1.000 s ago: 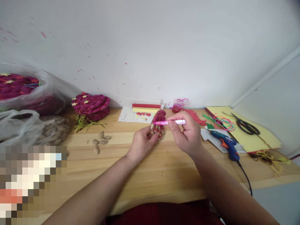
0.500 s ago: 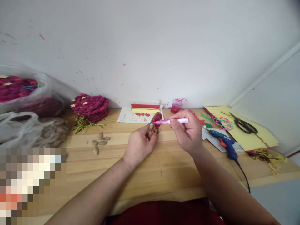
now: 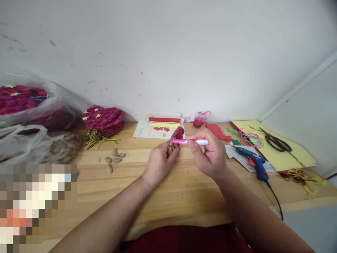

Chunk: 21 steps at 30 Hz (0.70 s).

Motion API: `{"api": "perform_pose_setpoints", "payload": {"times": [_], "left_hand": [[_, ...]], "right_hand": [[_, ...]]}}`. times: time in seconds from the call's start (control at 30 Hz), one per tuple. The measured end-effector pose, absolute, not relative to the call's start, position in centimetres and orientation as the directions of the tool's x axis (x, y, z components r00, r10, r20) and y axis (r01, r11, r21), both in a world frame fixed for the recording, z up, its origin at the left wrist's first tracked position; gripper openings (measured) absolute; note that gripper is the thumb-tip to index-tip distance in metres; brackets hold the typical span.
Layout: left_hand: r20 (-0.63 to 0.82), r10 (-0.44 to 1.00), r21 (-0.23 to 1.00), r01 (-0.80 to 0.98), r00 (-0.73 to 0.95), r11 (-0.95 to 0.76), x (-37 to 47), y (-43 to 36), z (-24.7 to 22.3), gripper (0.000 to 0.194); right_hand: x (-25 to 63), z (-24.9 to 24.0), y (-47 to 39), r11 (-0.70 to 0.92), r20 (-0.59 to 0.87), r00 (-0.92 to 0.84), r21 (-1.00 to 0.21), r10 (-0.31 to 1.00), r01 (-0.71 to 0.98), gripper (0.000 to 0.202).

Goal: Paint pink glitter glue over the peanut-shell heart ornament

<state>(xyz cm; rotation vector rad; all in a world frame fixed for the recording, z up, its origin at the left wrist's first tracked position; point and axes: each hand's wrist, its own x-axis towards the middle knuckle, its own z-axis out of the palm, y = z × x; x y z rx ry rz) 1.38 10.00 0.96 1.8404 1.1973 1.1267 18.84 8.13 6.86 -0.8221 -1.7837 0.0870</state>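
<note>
My left hand (image 3: 157, 162) is closed around a peanut wreath (image 3: 179, 133), held a little above the table. The wreath's far end is magenta, while its nearer peanuts show plain tan; my fingers hide part of it. Pinched between the thumb and fingers of my right hand (image 3: 212, 156) is a paintbrush (image 3: 201, 142), white at the back and stained pink toward the front. It lies nearly level, its tip at the peanuts. Behind my hands stands a clear cup (image 3: 198, 121) with pink-red paint inside.
Loose peanuts (image 3: 115, 160) lie left on the wooden table (image 3: 163, 207). Farther left are stacked magenta wreaths (image 3: 105, 117) and plastic bags (image 3: 56, 95). To the right are a blue glue gun (image 3: 252, 158) with its cord, scissors (image 3: 279, 140) and yellow paper (image 3: 297, 154).
The paintbrush tip has shifted slightly down and left along the peanuts, and the brush now lies flatter. The whole view has moved slightly. Both hands keep their holds.
</note>
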Motion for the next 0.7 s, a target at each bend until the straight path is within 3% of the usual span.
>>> {"api": "perform_pose_setpoints", "payload": {"times": [0.3, 0.7], "left_hand": [[0.329, 0.918, 0.855, 0.344, 0.222, -0.389, 1.45, 10.04, 0.83, 0.017], [0.297, 0.928, 0.879, 0.314, 0.225, -0.358, 1.23, 10.18, 0.69, 0.020]], "right_hand": [[19.47, 7.20, 8.22, 0.739, 0.846, -0.113, -0.381, 0.522, 0.555, 0.008], [19.40, 6.98, 8.17, 0.753, 0.807, -0.163, -0.430, 0.568, 0.498, 0.006]]}}
